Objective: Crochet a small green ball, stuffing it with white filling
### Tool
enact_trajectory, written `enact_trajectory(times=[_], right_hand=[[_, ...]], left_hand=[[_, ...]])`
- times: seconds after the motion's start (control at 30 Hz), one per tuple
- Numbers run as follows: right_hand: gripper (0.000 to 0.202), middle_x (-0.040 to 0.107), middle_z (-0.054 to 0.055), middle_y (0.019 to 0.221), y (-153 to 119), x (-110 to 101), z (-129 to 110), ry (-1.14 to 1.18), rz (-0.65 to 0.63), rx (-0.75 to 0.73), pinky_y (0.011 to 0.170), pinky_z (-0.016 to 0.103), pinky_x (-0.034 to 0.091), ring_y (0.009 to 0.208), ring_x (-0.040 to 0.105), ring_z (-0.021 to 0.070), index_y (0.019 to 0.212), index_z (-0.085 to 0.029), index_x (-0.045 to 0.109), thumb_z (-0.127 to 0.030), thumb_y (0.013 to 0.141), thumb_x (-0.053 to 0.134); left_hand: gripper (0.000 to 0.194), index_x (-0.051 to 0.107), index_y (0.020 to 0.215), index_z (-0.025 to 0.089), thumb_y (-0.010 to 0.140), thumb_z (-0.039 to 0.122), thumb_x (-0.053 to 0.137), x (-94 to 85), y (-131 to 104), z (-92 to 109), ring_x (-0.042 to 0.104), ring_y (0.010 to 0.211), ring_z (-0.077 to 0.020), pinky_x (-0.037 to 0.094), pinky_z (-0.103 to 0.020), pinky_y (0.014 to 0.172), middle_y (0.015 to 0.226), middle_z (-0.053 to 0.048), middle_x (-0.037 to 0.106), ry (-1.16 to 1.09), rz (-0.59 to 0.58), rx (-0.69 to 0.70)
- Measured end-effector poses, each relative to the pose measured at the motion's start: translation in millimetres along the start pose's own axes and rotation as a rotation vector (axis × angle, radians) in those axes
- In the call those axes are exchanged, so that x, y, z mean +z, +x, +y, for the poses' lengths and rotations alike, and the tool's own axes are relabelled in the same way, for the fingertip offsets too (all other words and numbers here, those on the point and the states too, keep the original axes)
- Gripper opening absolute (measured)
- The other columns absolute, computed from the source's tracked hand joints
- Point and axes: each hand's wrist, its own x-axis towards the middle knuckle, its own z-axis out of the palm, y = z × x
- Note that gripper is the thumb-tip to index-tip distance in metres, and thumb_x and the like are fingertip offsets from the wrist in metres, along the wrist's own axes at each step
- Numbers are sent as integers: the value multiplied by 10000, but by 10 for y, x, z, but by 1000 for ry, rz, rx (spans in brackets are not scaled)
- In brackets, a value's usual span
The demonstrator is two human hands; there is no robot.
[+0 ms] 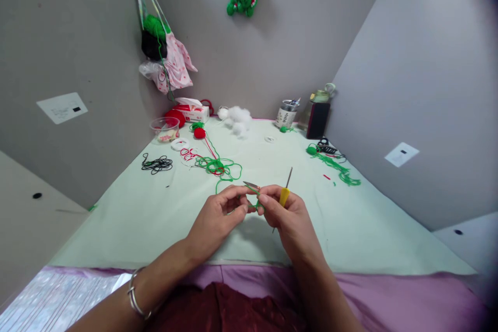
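Green yarn (252, 190) runs between my two hands above the front middle of the table. My left hand (223, 215) has its fingers curled round the yarn. In my right hand (284, 215) are the yarn, pinched at the fingertips, and a crochet hook with a yellow handle (284, 196), held upright and slightly tilted. A pointed metal blade (251, 184) shows at the fingertips; which hand holds it I cannot tell. Behind my hands a loose tangle of green yarn (220, 166) lies on the cloth, with red yarn (210, 146) leading to a small red ball (199, 133).
Black cord (156, 164), a clear bowl (165, 129) and a tissue box (190, 113) lie left. White stuffing (239, 118) sits at the back. A pen tin (287, 114), a dark phone (318, 120) and green strands (342, 170) are right. A bag (177, 62) hangs on the wall.
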Motion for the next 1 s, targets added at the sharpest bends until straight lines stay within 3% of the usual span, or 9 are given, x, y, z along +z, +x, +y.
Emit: enact_trajectory(times=[0.17, 0.43, 0.73, 0.87, 1.0], right_hand=[[222, 643, -35, 602, -21, 1, -19, -71, 28, -88, 462, 215, 240, 476, 342, 50, 835, -183, 745, -394, 822, 814], [142, 685, -4, 643, -84, 103, -53, -262, 92, -249, 564, 233, 428, 591, 583, 113, 776, -187, 743, -317, 827, 771], [181, 646, -6, 631, -62, 91, -27, -366, 131, -265, 518, 248, 365, 548, 516, 108, 752, -187, 734, -346, 836, 742], [176, 673, -1, 665, -79, 93, -20, -335, 129, -265, 551, 254, 405, 575, 544, 117, 770, -188, 738, -352, 831, 758], [312, 635, -10, 673, -105, 57, -19, -328, 120, -305, 572, 261, 395, 579, 497, 108, 803, -199, 743, -426, 977, 619]], left_hand=[[167, 809, 983, 197, 909, 309, 710, 20, -2, 14, 661, 904, -179, 519, -307, 834, 947, -48, 705, 46, 54, 28], [92, 794, 774, 194, 834, 263, 779, 74, 29, -97, 655, 806, -179, 497, -305, 782, 800, -25, 712, 32, 179, 63], [151, 753, 887, 178, 833, 318, 770, 37, 54, -67, 680, 865, -186, 511, -303, 823, 881, -33, 753, -58, 50, -52], [155, 749, 847, 176, 822, 323, 792, 29, 55, -57, 651, 844, -169, 482, -289, 813, 847, -23, 740, -123, 12, -107], [155, 736, 831, 182, 834, 329, 786, 5, 54, -76, 624, 845, -155, 448, -275, 809, 849, -11, 726, -171, 1, -161]])
